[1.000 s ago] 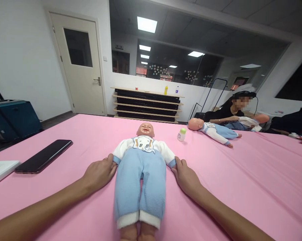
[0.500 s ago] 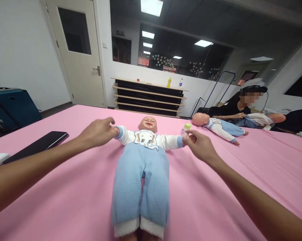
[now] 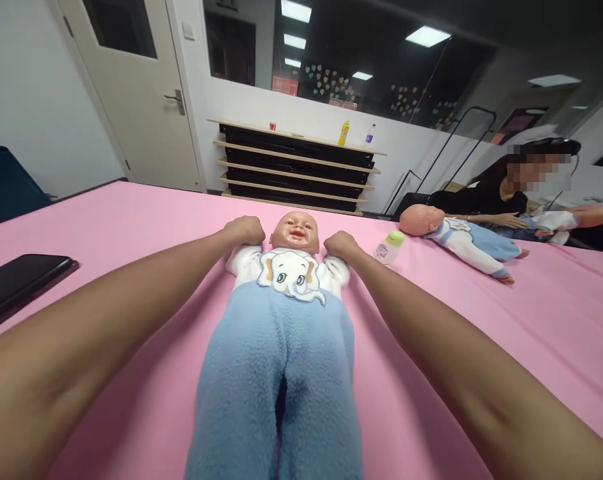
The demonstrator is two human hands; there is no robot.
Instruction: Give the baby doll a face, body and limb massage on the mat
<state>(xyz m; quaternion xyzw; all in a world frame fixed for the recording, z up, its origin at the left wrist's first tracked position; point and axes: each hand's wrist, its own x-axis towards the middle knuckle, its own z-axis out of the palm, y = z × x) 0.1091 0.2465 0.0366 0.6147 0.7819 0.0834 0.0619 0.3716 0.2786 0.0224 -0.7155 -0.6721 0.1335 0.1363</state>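
A baby doll [image 3: 286, 320] in a white and blue suit with an elephant patch lies on its back on the pink cloth, head away from me. Its arms are raised beside its head. My left hand [image 3: 245, 231] is closed around the doll's arm at the left of the head; the doll's hand is hidden in my fingers. On the other side my right hand [image 3: 342, 245] is closed around the other arm, with the doll's hand hidden too. A small bottle with a green cap [image 3: 389, 248] stands tilted in view just right of my right hand.
A black phone [image 3: 24, 283] lies on the pink-covered table [image 3: 146, 207] at left. Another doll [image 3: 469, 240] lies at right, near a person [image 3: 501, 193] in black who handles a further doll [image 3: 556, 217]. Behind the table stands a low shelf [image 3: 291, 160] with bottles on top.
Both my hands have moved up and inward, bringing the doll's arms from stretched out sideways to raised beside its head. My view has shifted closer to the doll.
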